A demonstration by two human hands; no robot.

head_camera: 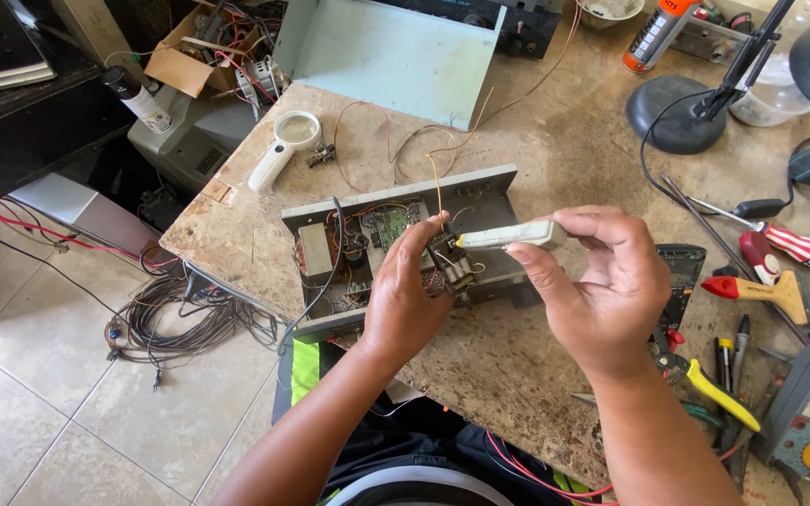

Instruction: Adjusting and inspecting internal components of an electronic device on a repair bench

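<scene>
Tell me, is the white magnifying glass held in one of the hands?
No, the magnifying glass lies on the workbench apart from both hands; the right hand holds a pale slim tool.

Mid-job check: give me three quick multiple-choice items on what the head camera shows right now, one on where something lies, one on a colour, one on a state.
1. Where does the magnifying glass lie?
A. left of the open chassis, near the bench edge
B. under the black lamp base
C. on the floor tiles

2. What colour is the handle of the flat paintbrush?
A. blue
B. yellow with a red end
C. black

3. What is the right hand doing?
A. resting flat on the bench
B. pinching a slim pale tool by its end
C. gripping a drill

Answers: 1 A, it lies on the bench toward the left corner. 2 B, those colours show at the right edge. 3 B, thumb and fingers close on the tool, whose tip meets the left hand.
</scene>
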